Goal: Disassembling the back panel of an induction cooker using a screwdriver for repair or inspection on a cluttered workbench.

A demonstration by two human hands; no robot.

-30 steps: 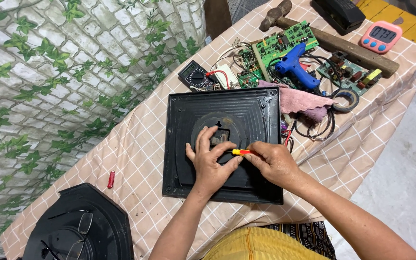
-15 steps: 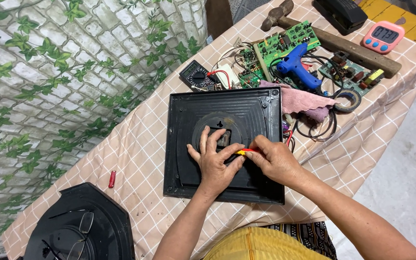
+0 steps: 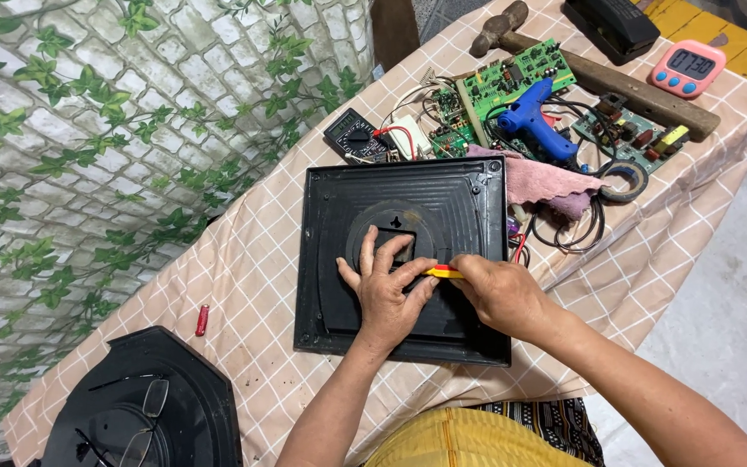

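Black panel (image 3: 408,259) lies flat on the checked cloth (image 3: 244,259), mid-table and right in front of me, so I can lean on it.

Left hand (image 3: 386,290) is spread flat, palm down, fingers fanned over the round centre ring (image 3: 373,227). It grips nothing and is there to pin the panel so it doesn't slide or rock.

Right hand (image 3: 499,294) is closed round a small yellow tool (image 3: 443,272). Only the yellow bit with an orange end shows between the hands, and the tip is hidden under my left fingers, so I can't tell what it's engaging. It's held low and nearly level, which reads as working at the ring's near edge rather than pushing straight down.

Far right is the parts pile, kept off the work area: green boards (image 3: 512,82), blue glue gun (image 3: 533,117), meter (image 3: 354,134), pink rag (image 3: 538,177) touching the panel's right edge, tape roll (image 3: 624,180), hammer (image 3: 598,73), pink timer (image 3: 685,67).

Near left: a second black housing (image 3: 144,406) with glasses (image 3: 144,424) parked on it. A small red piece (image 3: 202,320) sits loose on the cloth, left of the panel.
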